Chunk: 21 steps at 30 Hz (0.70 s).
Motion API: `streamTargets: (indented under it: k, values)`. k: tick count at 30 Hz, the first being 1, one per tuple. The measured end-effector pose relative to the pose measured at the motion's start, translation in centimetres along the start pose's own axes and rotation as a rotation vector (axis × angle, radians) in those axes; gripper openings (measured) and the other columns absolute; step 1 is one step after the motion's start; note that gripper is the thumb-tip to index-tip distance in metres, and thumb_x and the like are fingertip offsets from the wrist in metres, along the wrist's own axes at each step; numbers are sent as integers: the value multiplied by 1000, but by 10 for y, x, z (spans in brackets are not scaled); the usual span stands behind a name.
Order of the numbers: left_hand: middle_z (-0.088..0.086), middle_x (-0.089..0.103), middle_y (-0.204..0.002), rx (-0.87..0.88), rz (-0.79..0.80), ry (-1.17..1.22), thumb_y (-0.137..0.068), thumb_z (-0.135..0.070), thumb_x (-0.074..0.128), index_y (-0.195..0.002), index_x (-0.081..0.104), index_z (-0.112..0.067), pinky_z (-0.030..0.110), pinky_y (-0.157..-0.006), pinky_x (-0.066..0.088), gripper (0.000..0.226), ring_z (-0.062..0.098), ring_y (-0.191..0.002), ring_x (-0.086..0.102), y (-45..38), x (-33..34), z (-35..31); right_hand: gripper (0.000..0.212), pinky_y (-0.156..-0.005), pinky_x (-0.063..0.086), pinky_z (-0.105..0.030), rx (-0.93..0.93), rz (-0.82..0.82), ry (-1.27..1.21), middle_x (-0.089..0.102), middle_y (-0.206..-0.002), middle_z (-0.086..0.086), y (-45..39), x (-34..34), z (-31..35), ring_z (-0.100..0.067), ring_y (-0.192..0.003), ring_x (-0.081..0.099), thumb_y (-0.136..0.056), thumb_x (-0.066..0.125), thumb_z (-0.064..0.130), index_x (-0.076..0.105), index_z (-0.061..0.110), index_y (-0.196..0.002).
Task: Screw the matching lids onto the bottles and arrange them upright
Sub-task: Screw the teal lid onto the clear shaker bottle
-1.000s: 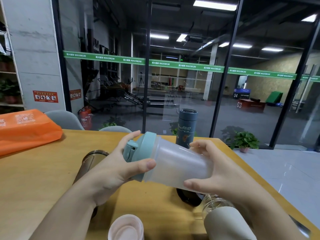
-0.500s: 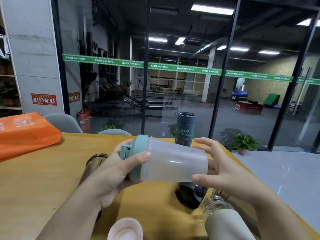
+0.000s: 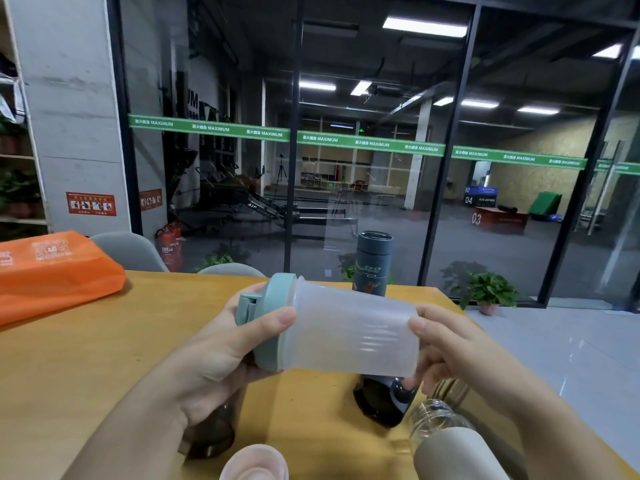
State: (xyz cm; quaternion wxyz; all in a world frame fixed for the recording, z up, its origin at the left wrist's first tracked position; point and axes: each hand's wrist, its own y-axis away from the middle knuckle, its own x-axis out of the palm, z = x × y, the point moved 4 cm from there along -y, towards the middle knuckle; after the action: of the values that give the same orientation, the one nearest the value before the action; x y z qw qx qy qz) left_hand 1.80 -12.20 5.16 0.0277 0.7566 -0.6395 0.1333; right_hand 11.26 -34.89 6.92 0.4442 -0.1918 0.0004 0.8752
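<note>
I hold a frosted clear bottle (image 3: 349, 334) sideways above the wooden table (image 3: 104, 341). Its teal lid (image 3: 268, 317) sits on the bottle's left end. My left hand (image 3: 214, 355) grips the lid, thumb across its rim. My right hand (image 3: 446, 344) holds the bottle's base end with curled fingers. A dark blue capped bottle (image 3: 372, 265) stands upright behind. A clear open-necked bottle with a grey sleeve (image 3: 450, 441) lies at the lower right. A black lid (image 3: 381, 400) lies under the held bottle. A dark bottle (image 3: 211, 431) lies partly hidden under my left wrist.
A pink cup-like piece (image 3: 254, 464) sits at the bottom edge. An orange bag (image 3: 52, 271) lies on the table's far left. Grey chair backs (image 3: 131, 251) stand behind the table. The table's right edge runs beside my right arm, with floor beyond.
The bottle has levelled out and shifted slightly lower. My right hand has slid from the bottle's side to its base end. My left hand keeps its grip on the lid.
</note>
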Motion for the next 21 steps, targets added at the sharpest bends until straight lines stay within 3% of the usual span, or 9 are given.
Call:
streamTargets:
  k: [3,6,9,11,13,15,18,21]
  values:
    - [0,74,-100,11,20,5,-40,-36,83,-121,58,-32,28,-59,55,85,12,-80,70,0,3,1,60,-42,42,-26,63,-9,56,70,-74,-13,-1,3,-2,-26,-52,60,-82,52,63,66,8,-102]
    - [5,72,-107,25,8,2,-40,-36,83,-122,58,-31,29,-60,55,86,15,-84,70,-1,2,1,70,-44,42,-25,82,12,84,70,-71,-11,-1,5,-2,-23,-54,60,-74,37,67,70,10,-97]
    - [7,71,-110,45,-11,7,-36,-36,86,-124,56,-31,29,-60,55,93,17,-86,69,-1,0,1,74,-55,51,-30,95,31,114,73,-76,-8,-1,6,-4,-21,-61,65,-69,35,72,70,14,-101]
    - [7,71,-109,51,-21,10,-26,-41,92,-124,56,-31,29,-60,55,104,19,-88,68,-2,-1,0,74,-69,57,-34,76,27,96,74,-92,-2,0,5,-5,-20,-73,70,-73,43,78,60,22,-120]
    - [7,71,-110,52,-28,11,-22,-44,93,-123,56,-31,31,-61,55,109,21,-92,67,-3,-1,0,84,-82,57,-39,28,39,98,64,-120,6,1,3,-5,-17,-89,71,-65,62,69,37,36,-138]
    - [6,71,-107,51,-26,14,-32,-38,90,-123,57,-31,31,-62,56,97,21,-91,67,-3,-2,0,94,-89,54,-44,-30,88,134,48,-136,12,3,4,-2,-18,-99,69,-58,76,51,26,50,-137]
    - [8,69,-111,31,-20,17,-38,-37,85,-124,55,-30,32,-62,56,92,22,-93,65,-4,-2,1,81,-89,53,-49,-107,120,123,48,-133,14,3,4,1,-22,-99,69,-60,80,32,35,57,-122]
    - [8,68,-112,18,-7,0,-25,-43,94,-124,55,-32,31,-61,56,107,23,-94,64,-2,-1,0,73,-83,56,-46,-128,85,115,55,-126,13,2,2,1,-24,-92,70,-60,80,30,43,54,-118]
